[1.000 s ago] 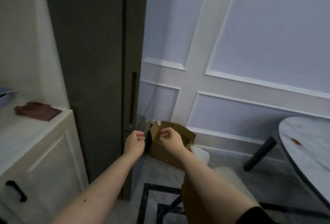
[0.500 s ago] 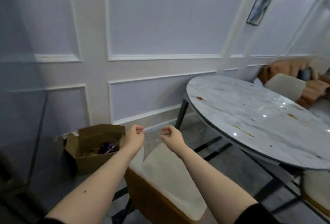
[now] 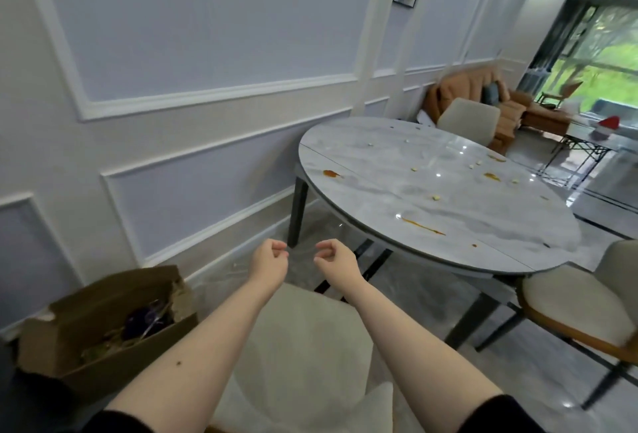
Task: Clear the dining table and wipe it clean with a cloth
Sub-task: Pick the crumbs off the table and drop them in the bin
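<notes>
The round grey marble dining table [image 3: 414, 198] stands ahead on the right, with no dishes on it. Brown sauce stains [image 3: 331, 174] and a long brown streak [image 3: 423, 227] mark its top, and small pale crumbs [image 3: 414, 169] lie scattered on it. My left hand [image 3: 269, 260] and my right hand [image 3: 335, 258] are held out side by side, short of the table's near edge. Each pinches the edge of a thin clear plastic film [image 3: 301, 250] stretched between them. The film is almost invisible. No cloth is in view.
An open cardboard box [image 3: 114, 346] holding rubbish sits on the floor at the lower left by the wall. A cream chair [image 3: 310, 346] is right below my arms. Another chair [image 3: 580, 308] stands at the table's right, and one more chair [image 3: 469, 120] behind it.
My view has swung right, from the dark cabinet and the box to the dining table. Both hands kept their pinch on the film and moved with me, away from the box.
</notes>
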Tool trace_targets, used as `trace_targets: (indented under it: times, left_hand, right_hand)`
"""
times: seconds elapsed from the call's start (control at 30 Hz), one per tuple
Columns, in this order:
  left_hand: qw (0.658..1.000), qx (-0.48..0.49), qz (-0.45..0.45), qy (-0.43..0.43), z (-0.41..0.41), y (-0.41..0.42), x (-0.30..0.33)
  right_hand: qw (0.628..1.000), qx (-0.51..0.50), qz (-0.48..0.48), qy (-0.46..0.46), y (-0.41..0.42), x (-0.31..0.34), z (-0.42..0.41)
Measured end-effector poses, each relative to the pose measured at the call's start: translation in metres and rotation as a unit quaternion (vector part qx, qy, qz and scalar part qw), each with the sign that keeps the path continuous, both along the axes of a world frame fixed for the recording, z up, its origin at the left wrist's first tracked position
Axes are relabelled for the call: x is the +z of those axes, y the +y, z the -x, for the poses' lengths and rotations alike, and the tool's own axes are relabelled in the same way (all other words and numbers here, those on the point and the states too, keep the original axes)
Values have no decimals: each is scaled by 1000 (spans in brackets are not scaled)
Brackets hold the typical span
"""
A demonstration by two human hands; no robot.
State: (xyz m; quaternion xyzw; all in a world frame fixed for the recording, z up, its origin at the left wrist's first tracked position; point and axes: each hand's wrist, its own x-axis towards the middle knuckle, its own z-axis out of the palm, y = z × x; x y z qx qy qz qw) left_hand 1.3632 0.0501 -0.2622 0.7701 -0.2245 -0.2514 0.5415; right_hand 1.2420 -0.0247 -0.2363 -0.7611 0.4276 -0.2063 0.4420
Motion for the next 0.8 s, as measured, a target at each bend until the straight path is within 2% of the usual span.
trace_targets:
  times: [0.23,0.47,0.6,0.8]
  left_hand:
    - [1000,-11,-14,-1,-44,-47,-2]
    - [997,-79,-19,15,-107,-90,-27]
    - [992,-120,-25,19,-161,-104,-42]
    - [991,-120,-29,44,-221,-124,-53]
  right_hand:
    - [1000,-14,-19,-3,-46,-7,-41]
    - [997,-63,-38,-8,-80,-30,-109]
    - [993,-112,-47,-9,-84,-47,-156]
    - [987,-149,-54,4,-81,-56,-207]
